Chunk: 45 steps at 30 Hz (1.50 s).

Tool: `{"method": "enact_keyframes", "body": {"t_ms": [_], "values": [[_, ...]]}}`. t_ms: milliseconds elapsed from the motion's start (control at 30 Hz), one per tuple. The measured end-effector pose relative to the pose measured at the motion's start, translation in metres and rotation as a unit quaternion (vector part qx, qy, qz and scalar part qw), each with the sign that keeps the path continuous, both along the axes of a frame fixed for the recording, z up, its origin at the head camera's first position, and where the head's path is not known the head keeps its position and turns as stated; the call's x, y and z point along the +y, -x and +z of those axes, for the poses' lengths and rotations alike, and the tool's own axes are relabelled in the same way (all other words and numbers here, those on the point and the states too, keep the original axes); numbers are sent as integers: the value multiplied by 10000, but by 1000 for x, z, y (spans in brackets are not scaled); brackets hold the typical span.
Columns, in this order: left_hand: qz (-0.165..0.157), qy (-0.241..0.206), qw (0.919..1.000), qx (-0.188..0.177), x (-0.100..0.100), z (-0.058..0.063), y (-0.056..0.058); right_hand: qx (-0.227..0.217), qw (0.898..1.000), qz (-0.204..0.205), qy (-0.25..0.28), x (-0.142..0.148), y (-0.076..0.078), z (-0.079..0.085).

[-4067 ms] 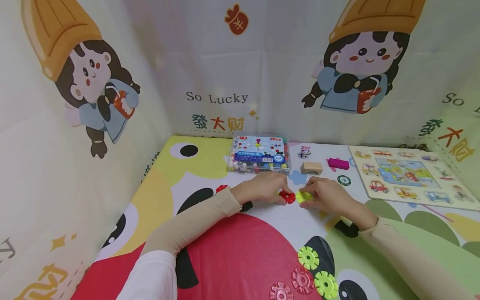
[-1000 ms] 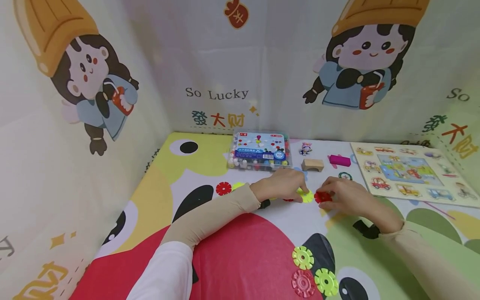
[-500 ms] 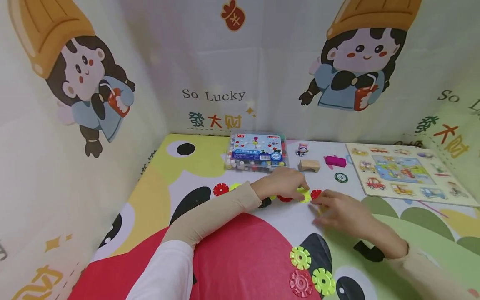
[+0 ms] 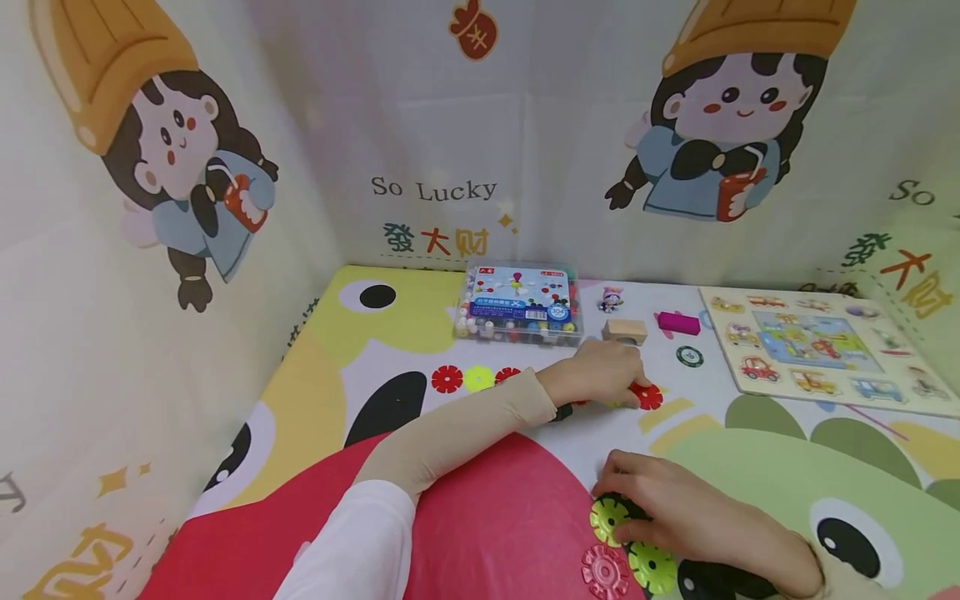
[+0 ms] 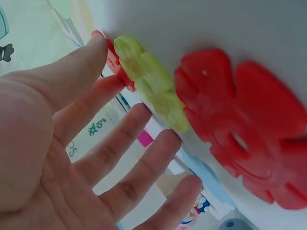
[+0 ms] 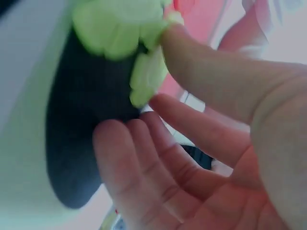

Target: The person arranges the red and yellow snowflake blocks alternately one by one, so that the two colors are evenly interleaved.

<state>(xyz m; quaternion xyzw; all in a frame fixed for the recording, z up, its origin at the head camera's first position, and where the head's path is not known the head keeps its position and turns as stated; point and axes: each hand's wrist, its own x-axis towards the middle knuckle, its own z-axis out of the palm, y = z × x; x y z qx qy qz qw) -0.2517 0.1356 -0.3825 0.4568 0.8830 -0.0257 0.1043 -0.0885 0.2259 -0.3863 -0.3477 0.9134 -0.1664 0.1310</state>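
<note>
Notched plastic flower-shaped discs in red and yellow-green lie in a row across the cloth. My left hand point(image 4: 603, 372) is at the row's right end, thumb and forefinger pinching the rim of a red disc point(image 4: 649, 397); its other fingers are spread in the left wrist view. Beside that one lies a yellow-green disc point(image 5: 151, 84), then a larger-looking red disc point(image 5: 259, 167). Nearer the front, my right hand point(image 4: 675, 504) has thumb and forefinger on a yellow-green disc point(image 4: 607, 521). Touching distance away lie another yellow-green disc point(image 4: 651, 568) and a red one point(image 4: 604, 571).
Behind the row stands a clear box point(image 4: 517, 304) of small coloured parts. To its right are a small figurine point(image 4: 611, 299), a wooden arch block point(image 4: 625, 332), a magenta block point(image 4: 678, 323), a green round chip point(image 4: 689, 357) and a wooden vehicle puzzle point(image 4: 817, 350).
My right hand has let go of the red disc at the row's end and come down to the front discs. My left hand has shifted right from the yellow-green disc to that red one.
</note>
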Motion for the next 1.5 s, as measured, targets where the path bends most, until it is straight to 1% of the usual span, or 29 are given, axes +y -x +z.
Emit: {"method": "enact_keyframes", "body": {"t_ms": [100,267,533,700,933,1100,1167,1267,1367,1433,1500], "values": [[72,-109,9999,-2,0,-1,-1,-254,9995,-86,-149,2,4,2],[69,-268,9996,66,-1,-1,-2,-211,9997,-22,-85,4,7,-1],[55,-303,9995,4,0,-1,-1,-441,9988,114,-197,9,5,1],[92,-340,9994,29,1,-3,-1,-452,9983,171,-331,8,9,1],[97,-294,9995,74,3,-5,-1,-784,9962,182,-330,4,16,3],[147,-258,9995,59,3,-4,-1,-723,9965,204,-373,1,18,3],[141,-243,9996,44,3,-3,-2,-768,9961,112,-420,0,18,3],[143,-247,9996,-3,2,-3,-3,-967,9948,-92,-296,-1,17,3],[144,-287,9995,-27,2,-2,-2,-1154,9931,-220,12,-3,15,4],[120,-331,9994,-18,2,-1,-1,-1140,9931,-199,178,-4,13,5],[84,-354,9993,-3,2,-2,1,-1023,9943,-155,245,-7,11,5]]}}
